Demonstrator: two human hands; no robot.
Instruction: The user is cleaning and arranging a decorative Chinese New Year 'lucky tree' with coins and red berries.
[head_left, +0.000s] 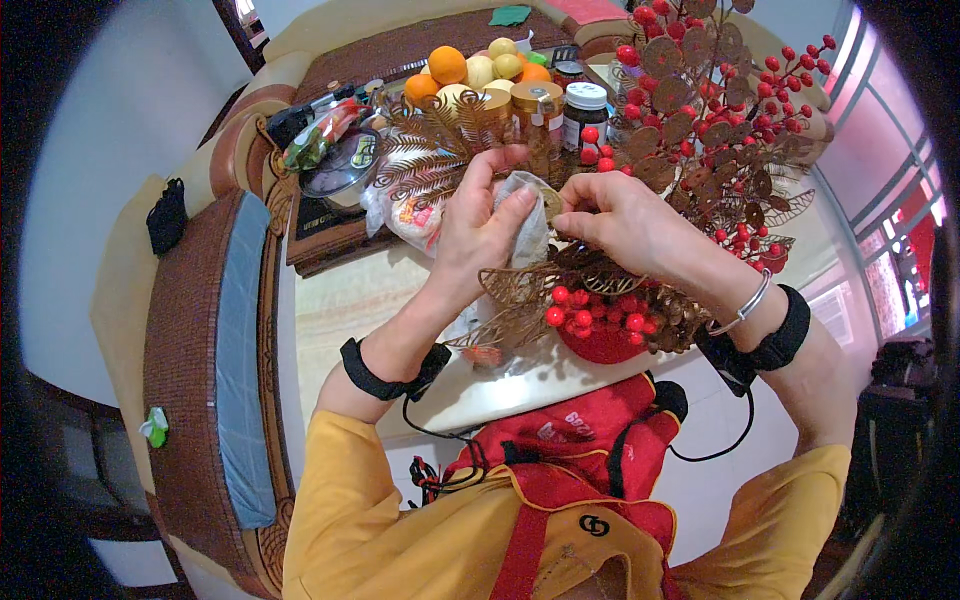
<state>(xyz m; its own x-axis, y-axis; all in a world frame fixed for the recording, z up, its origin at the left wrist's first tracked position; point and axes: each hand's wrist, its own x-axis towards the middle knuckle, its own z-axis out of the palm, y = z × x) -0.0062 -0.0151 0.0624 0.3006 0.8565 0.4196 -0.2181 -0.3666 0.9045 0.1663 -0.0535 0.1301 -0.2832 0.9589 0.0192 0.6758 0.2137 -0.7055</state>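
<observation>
A pale cloth is held in my left hand, its fingers up behind a decorative leaf of the arrangement. My right hand pinches the edge of a round gold-brown leaf beside the cloth. Both hands are over an artificial arrangement with red berries, a feathery brown frond and openwork metallic leaves. Its red pot stands near the front edge of the table. Taller stems with brown discs and red berries rise at the right.
Behind are oranges, gold-lidded jars, a white-lidded dark jar and a round plastic container. Plastic-wrapped items lie left of my hands. A sofa with a blue cushion runs along the left. Cords hang from both wrist straps.
</observation>
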